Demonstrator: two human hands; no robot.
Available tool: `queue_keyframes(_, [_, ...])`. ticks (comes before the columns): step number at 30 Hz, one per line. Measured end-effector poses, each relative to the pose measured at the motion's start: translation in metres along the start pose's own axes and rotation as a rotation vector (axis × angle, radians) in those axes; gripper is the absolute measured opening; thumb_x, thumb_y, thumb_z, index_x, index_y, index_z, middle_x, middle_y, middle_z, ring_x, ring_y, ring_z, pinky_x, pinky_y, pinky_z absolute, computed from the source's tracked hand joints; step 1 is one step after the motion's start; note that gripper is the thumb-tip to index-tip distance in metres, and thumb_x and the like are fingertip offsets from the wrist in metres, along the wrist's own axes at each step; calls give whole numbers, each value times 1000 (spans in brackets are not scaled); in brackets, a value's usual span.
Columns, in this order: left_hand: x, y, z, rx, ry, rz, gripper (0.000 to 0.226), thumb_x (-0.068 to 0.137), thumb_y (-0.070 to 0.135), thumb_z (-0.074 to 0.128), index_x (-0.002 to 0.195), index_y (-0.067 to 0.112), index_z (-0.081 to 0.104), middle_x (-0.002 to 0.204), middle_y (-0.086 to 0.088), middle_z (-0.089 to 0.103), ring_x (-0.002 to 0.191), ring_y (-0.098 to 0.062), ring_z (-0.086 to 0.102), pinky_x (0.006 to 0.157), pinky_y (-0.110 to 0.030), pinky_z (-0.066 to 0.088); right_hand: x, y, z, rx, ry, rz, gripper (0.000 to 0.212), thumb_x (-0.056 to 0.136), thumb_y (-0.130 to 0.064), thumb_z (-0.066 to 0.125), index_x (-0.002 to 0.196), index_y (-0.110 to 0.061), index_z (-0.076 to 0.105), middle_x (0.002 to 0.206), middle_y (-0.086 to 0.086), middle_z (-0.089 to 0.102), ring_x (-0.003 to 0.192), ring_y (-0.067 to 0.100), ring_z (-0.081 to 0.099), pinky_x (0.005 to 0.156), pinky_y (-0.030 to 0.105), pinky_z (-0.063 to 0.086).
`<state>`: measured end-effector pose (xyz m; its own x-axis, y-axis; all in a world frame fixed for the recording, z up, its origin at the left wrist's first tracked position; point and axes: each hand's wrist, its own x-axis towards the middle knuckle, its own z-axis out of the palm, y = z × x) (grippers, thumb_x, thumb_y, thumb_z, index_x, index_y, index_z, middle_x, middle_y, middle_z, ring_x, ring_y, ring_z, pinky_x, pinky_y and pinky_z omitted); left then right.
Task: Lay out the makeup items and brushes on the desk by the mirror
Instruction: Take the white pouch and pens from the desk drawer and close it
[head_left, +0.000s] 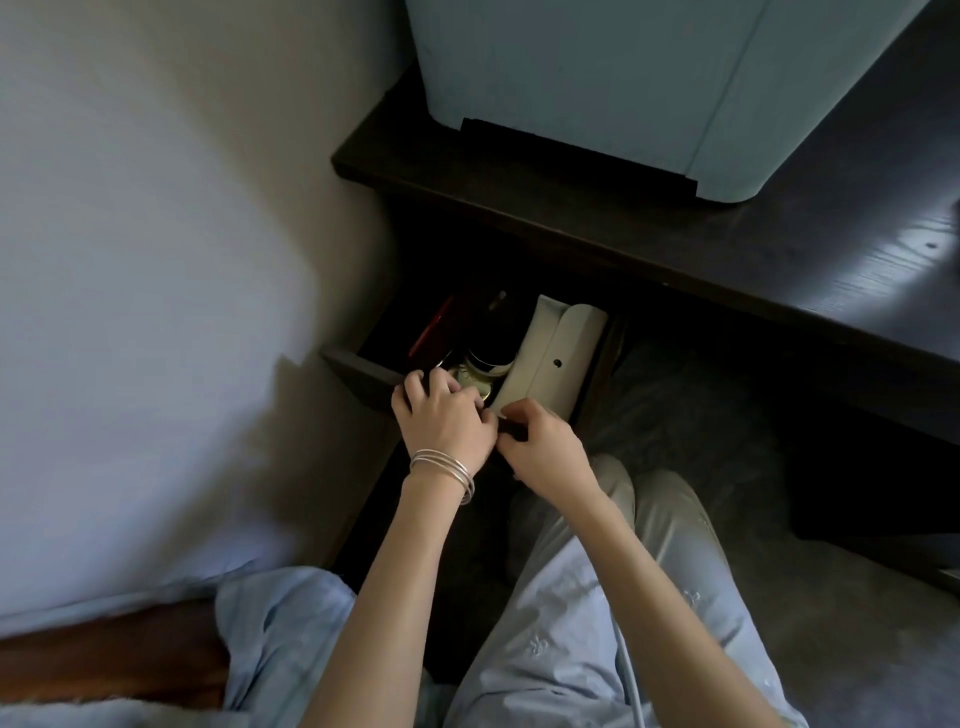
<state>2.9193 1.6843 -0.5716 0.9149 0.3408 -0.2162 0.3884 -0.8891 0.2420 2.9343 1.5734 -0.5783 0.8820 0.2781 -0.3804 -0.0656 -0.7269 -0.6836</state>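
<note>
An open dark drawer (358, 371) under the dark desk (831, 223) holds a long white case (556, 358) with a snap button, a dark jar (491, 348) with a pale rim, a round gold-lidded item (475, 384) and a flat red item (434, 332). My left hand (441, 415), with thin bangles on the wrist, rests on the drawer's front edge, fingers curled in over the gold-lidded item. My right hand (545, 447) pinches the near corner of the white case. The pale blue mirror (597, 67) stands on the desk above.
A light wall runs along the left, close to the drawer's side. Below the desk lies grey carpet (675, 415). My legs in light trousers sit right behind the drawer. A reddish-brown wooden edge (104, 660) shows at the lower left.
</note>
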Motion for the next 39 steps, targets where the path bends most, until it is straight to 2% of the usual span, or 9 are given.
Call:
queue_keyframes(10, [-8,-17,2,101,-31,-1,27,89,39,50,102,26,69,120,-1,54,125,-27,34,110,-44,24,-3,-1,-11,-62,-151,36,28,93,-30,52,120,-23,55,115,-5,68,75,14,63,77,29,55])
queue_keyframes(16, [0,-30,-6,129,-203,-8,30,92,42,47,104,27,70,127,-2,51,129,-28,30,110,-45,24,17,7,-11,282,-340,187,25,93,-18,55,118,-16,57,106,4,68,82,11,68,58,17,55])
queue_keyframes(20, [21,-35,-7,68,-236,-3,33,92,41,47,116,24,62,129,-4,53,128,-28,36,102,-39,34,35,8,-2,404,-296,250,25,92,-15,56,117,-18,52,113,9,64,94,16,63,62,16,53])
queue_keyframes(24, [57,-26,4,-157,-221,-119,42,94,35,46,131,15,46,130,-12,49,115,-30,51,88,-40,48,59,9,12,400,-241,262,56,92,-16,56,142,-24,30,110,7,61,98,20,62,79,28,55])
queue_keyframes(27, [91,-20,22,-325,-345,-273,50,96,36,43,140,13,35,138,-16,38,118,-35,49,91,-41,45,79,9,16,485,-225,341,64,97,-20,50,148,-34,14,123,13,57,103,25,63,85,33,55])
queue_keyframes(29, [107,-20,34,-381,-448,-321,51,95,39,42,139,13,38,133,-17,45,115,-35,52,91,-42,45,91,11,18,600,-231,424,63,99,-22,46,149,-35,11,128,16,56,106,28,63,89,37,54])
queue_keyframes(32, [114,-18,48,-357,-491,-332,52,91,37,48,134,9,40,121,-16,54,107,-35,57,83,-41,47,103,16,25,683,-247,508,56,100,-27,45,149,-28,18,126,18,59,106,31,63,87,37,53])
queue_keyframes(36, [109,-16,46,-464,-395,-350,44,89,25,54,128,14,37,118,-17,55,101,-36,60,84,-43,51,108,11,25,740,-301,538,39,97,-32,49,134,-19,44,121,14,61,93,25,64,80,33,52])
queue_keyframes(39, [98,-14,33,-554,-300,-296,39,91,21,54,125,18,37,117,-12,54,94,-31,61,77,-40,52,99,5,21,833,-247,452,36,94,-26,55,128,-22,44,109,7,62,82,19,65,83,34,53])
